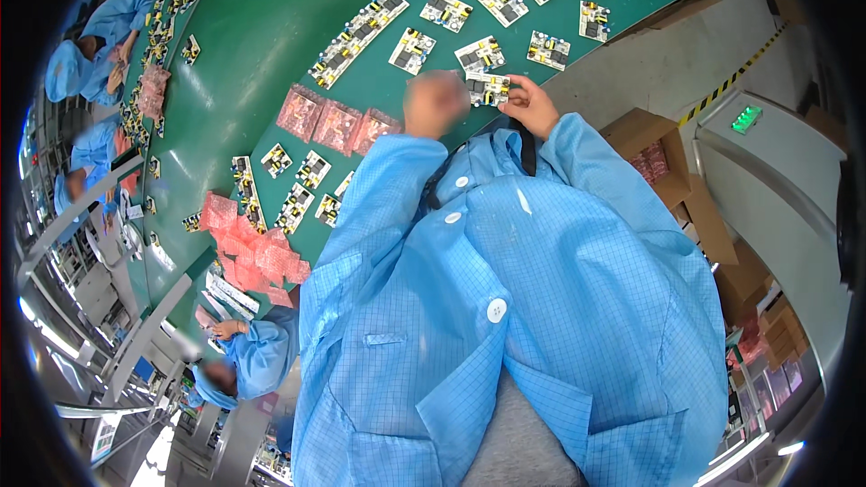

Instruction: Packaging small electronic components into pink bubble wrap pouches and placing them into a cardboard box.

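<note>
A small white circuit board (488,88) with yellow and black parts is held over the table's near edge. My right hand (532,106) pinches its right end between thumb and fingers. At the board's left end is my left hand (436,104), smeared by motion, so its fingers and any grip do not show. Just beyond the held board lies another circuit board (480,55). More single boards rest nearby, among them one board (413,50) to the left and one board (548,50) to the right.
Long joined board panels (359,36) lie on the green table (271,54). Pink bubble-wrap bags (338,126) and a loose pink pile (248,248) are at the left. An open cardboard box (645,140) stands at my right. Co-workers in blue (257,356) sit at left.
</note>
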